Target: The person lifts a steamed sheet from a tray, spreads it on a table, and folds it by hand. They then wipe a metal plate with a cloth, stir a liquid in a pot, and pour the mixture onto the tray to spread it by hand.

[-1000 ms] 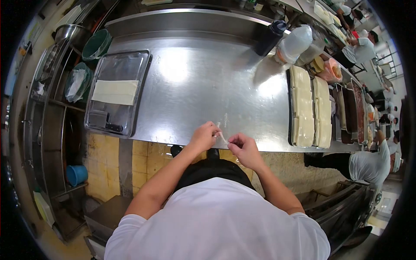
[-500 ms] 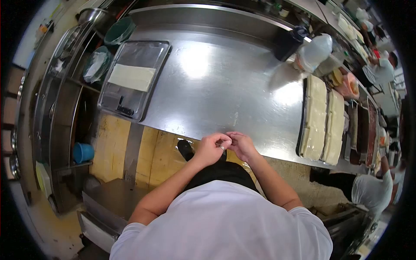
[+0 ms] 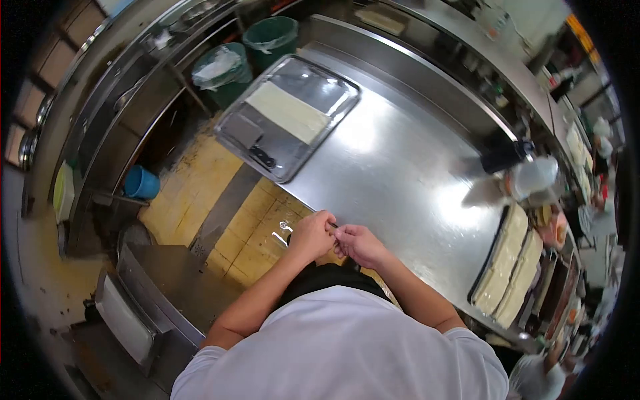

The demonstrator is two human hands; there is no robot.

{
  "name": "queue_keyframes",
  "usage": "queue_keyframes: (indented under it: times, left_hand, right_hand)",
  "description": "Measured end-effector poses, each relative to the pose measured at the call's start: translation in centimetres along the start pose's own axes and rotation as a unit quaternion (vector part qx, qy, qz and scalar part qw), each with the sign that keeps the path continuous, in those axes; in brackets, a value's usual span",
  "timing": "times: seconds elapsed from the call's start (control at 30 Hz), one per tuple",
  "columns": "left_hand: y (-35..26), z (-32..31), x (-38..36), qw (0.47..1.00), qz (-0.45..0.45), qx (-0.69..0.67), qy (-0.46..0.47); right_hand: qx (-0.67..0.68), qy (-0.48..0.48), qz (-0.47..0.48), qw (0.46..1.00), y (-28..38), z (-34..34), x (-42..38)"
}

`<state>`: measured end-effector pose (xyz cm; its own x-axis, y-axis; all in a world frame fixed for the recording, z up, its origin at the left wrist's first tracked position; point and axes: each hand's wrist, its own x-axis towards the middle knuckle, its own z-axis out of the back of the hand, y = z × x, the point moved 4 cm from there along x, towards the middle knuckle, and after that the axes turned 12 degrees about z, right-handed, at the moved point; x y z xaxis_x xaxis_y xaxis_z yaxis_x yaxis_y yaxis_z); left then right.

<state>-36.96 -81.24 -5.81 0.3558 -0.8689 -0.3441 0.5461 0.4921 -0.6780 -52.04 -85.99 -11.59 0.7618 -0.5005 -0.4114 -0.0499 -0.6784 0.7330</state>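
My left hand [image 3: 312, 235] and my right hand [image 3: 361, 245] meet in front of my waist, near the steel table's front edge. The left fingers are curled. Thumb and fingers of the right hand are pinched together against them. A small dark spot shows between the hands, perhaps a ring; I cannot make out what is held. Left of the hands, a shallow clear-looking tray [image 3: 339, 87] rests on the table. On it lie a flat pale sheet [image 3: 288, 112], like dough, and a wide blade with a black handle [image 3: 262, 157].
The steel table [image 3: 393, 180] stretches away to the right. At its right end are long pale dough slabs [image 3: 501, 257] on a dark tray, a dark container [image 3: 505, 157] and a plastic-wrapped item [image 3: 533, 179]. Green bins [image 3: 270, 37] stand back left; a blue bucket [image 3: 141, 182] is lower left.
My view has turned left, so the tray, bins and table have shifted right in the picture. My hands stay together; the right hand has closed more tightly against the left fingers.
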Motion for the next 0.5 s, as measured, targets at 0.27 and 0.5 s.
queue_keyframes:
  times: [0.27,0.5]
  left_hand:
    - [13.2,10.8,0.3,0.958,0.066,-0.28,-0.001]
    - [15.6,20.4,-1.3,0.918,0.041,-0.346,-0.19]
  right_hand:
    - [-0.136,0.033,-0.052,0.989,0.1,-10.8,10.7]
    - [-0.024,0.098,-0.088,0.991,0.2,-23.0,17.2]
